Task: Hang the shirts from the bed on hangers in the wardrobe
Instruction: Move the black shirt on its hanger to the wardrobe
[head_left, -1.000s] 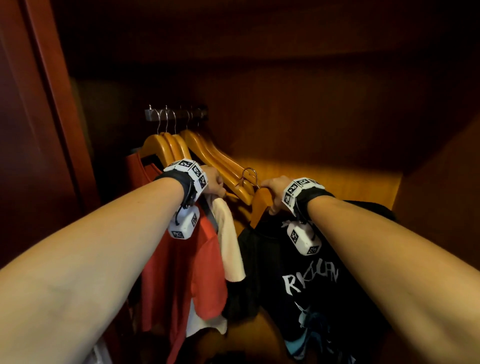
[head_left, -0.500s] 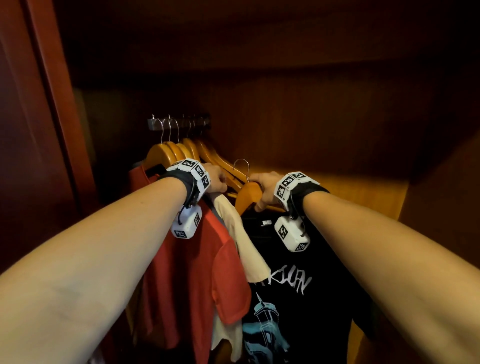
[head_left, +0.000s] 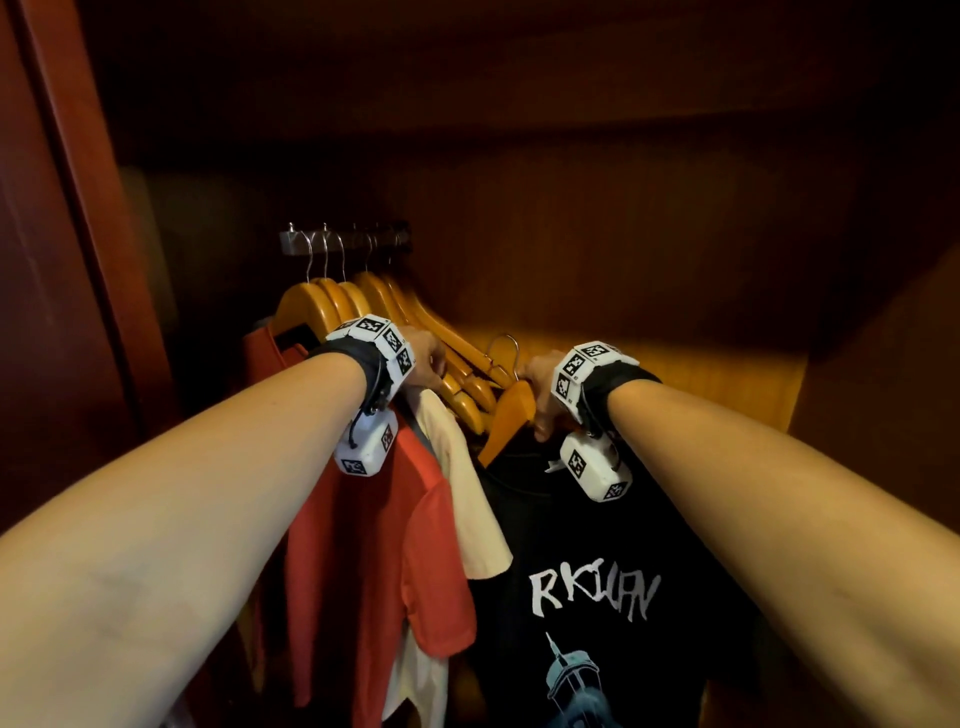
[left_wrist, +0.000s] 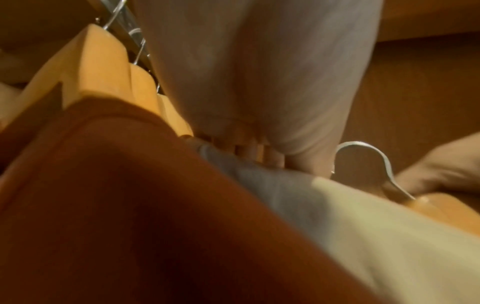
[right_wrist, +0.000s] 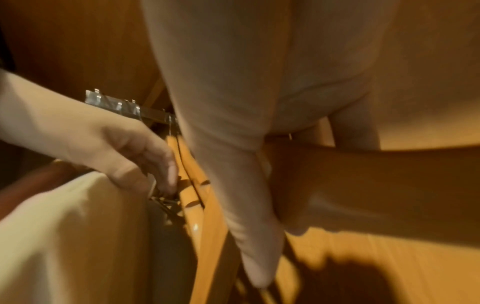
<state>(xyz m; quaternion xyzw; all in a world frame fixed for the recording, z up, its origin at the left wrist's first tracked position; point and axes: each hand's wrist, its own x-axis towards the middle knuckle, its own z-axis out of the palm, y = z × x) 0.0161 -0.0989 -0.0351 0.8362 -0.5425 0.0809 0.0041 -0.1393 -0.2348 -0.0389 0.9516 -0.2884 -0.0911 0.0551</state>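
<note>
Compared with the view half a second earlier, the black T-shirt (head_left: 597, 571) and its wooden hanger (head_left: 511, 415) have dropped slightly and shifted right, so the white lettering on the chest sits higher and more fully in sight; both hands have stayed at the rail end of the wardrobe.

The right hand (head_left: 540, 395) grasps the shoulder of that hanger, fingers curled over the wood and the thumb underneath. The metal hook (head_left: 506, 351) stands free in the air, to the right of the rail and not yet on it.

The left hand (head_left: 428, 361) is set against the group of empty wooden hangers (head_left: 415, 322) hanging from the rail. In the right wrist view its fingers (right_wrist: 158, 162) are bent and touch the side of these hangers; whether it grips one cannot be told.

The short metal rail (head_left: 343, 241) carries several hooks. Leftmost hangs a red T-shirt (head_left: 374, 545), with a cream shirt (head_left: 467, 499) just beside it, between the red and the black garment. The wardrobe interior (head_left: 623, 208) is dark brown wood, lit orange at the back panel
</note>
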